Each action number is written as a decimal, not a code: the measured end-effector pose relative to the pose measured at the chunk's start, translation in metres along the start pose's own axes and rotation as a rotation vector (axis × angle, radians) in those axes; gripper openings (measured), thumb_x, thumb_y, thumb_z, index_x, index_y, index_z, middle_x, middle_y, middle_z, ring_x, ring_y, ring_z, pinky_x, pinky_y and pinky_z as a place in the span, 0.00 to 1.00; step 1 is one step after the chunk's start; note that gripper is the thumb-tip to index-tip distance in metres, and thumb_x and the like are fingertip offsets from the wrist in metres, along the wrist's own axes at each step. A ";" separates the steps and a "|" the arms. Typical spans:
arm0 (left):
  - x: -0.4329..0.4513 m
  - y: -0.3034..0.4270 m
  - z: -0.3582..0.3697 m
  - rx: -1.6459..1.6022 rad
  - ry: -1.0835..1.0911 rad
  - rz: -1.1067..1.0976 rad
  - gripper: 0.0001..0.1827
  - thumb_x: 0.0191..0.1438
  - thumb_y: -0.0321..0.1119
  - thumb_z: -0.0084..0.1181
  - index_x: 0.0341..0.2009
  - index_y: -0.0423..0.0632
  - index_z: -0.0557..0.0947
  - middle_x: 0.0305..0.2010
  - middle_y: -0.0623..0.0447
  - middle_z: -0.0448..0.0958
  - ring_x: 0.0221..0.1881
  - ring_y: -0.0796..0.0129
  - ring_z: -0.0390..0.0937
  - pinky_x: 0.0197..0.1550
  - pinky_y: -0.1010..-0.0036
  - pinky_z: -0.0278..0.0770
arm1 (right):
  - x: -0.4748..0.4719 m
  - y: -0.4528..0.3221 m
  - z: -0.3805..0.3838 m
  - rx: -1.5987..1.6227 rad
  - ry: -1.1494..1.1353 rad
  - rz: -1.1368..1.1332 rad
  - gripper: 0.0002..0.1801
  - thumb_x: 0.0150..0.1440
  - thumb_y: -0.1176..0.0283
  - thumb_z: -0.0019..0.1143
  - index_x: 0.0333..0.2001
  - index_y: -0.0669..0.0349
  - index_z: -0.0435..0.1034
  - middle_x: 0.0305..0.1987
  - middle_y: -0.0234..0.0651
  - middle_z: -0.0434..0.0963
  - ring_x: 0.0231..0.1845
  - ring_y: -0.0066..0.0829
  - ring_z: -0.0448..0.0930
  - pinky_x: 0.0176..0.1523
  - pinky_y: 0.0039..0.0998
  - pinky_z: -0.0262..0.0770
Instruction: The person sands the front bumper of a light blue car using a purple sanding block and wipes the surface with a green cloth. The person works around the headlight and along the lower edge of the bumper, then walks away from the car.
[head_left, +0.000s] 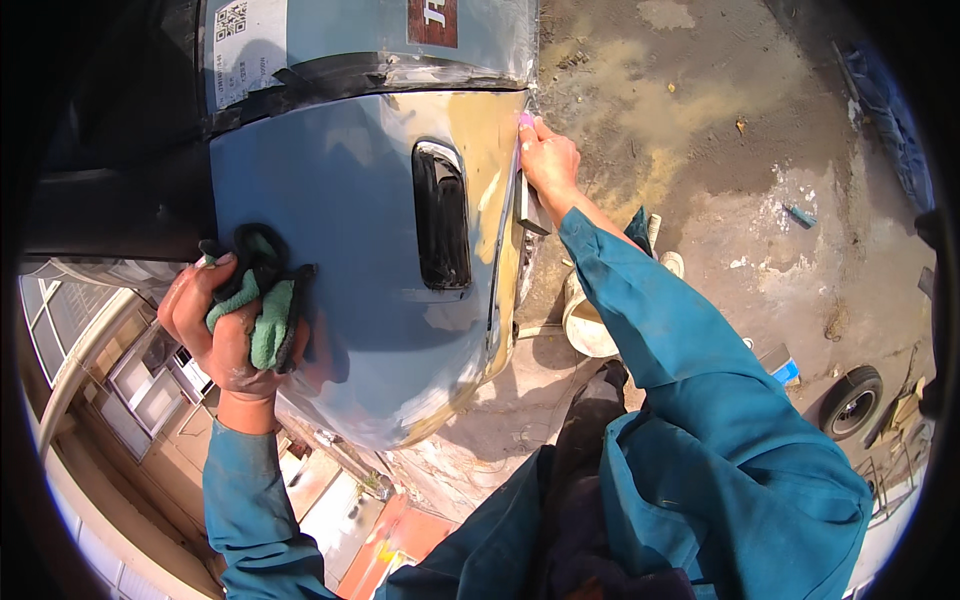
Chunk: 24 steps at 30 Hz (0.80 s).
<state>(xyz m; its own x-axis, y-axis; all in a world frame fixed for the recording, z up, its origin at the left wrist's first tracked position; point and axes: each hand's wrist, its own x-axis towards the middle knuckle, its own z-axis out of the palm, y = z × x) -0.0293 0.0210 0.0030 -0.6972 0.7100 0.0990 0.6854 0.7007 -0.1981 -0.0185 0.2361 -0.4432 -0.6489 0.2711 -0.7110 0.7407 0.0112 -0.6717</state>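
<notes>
In front of me is a vehicle body panel (322, 187), painted blue-grey, with tan filler (487, 217) along its right side. My left hand (225, 330) grips a bunched green cloth (274, 322) with dark edging, at the panel's lower left. My right hand (551, 157) presses a small pink pad (526, 121) against the panel's right edge; most of the pad is hidden by the fingers. Between my hands lies a black elongated recess (442, 217), which looks like a handle opening.
A pale bucket (589, 322) stands below my right forearm. Further right, a tyre on a wheel (851, 403) and a blue-and-white box (782, 367) rest on the stained ground (720, 165). A label (251, 52) bearing writing is on the upper panel.
</notes>
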 end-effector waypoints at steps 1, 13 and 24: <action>0.003 0.001 0.001 -0.008 0.019 0.004 0.15 0.53 0.43 0.78 0.43 0.50 0.93 0.64 0.42 0.84 0.66 0.40 0.78 0.72 0.47 0.76 | -0.016 -0.004 -0.001 -0.018 0.017 0.005 0.30 0.73 0.42 0.58 0.72 0.40 0.84 0.66 0.69 0.84 0.73 0.69 0.78 0.80 0.55 0.72; 0.015 0.000 0.013 -0.097 0.209 0.063 0.18 0.41 0.34 0.82 0.38 0.50 0.90 0.62 0.50 0.87 0.60 0.47 0.81 0.62 0.55 0.83 | -0.197 0.043 -0.018 -0.209 0.035 -0.238 0.29 0.70 0.48 0.69 0.71 0.44 0.85 0.58 0.60 0.76 0.66 0.61 0.74 0.72 0.52 0.73; 0.012 0.041 0.010 0.012 0.330 -0.064 0.18 0.52 0.33 0.76 0.49 0.49 0.89 0.69 0.40 0.84 0.76 0.40 0.74 0.78 0.49 0.72 | -0.343 0.188 -0.085 -0.302 -0.248 -0.460 0.26 0.72 0.54 0.70 0.67 0.55 0.87 0.38 0.50 0.90 0.38 0.37 0.90 0.47 0.40 0.85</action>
<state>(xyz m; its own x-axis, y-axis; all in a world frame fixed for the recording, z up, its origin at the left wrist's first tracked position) -0.0118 0.0572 -0.0135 -0.6319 0.6503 0.4217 0.6383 0.7453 -0.1929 0.3577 0.2275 -0.3079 -0.9087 -0.0591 -0.4132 0.3673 0.3569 -0.8589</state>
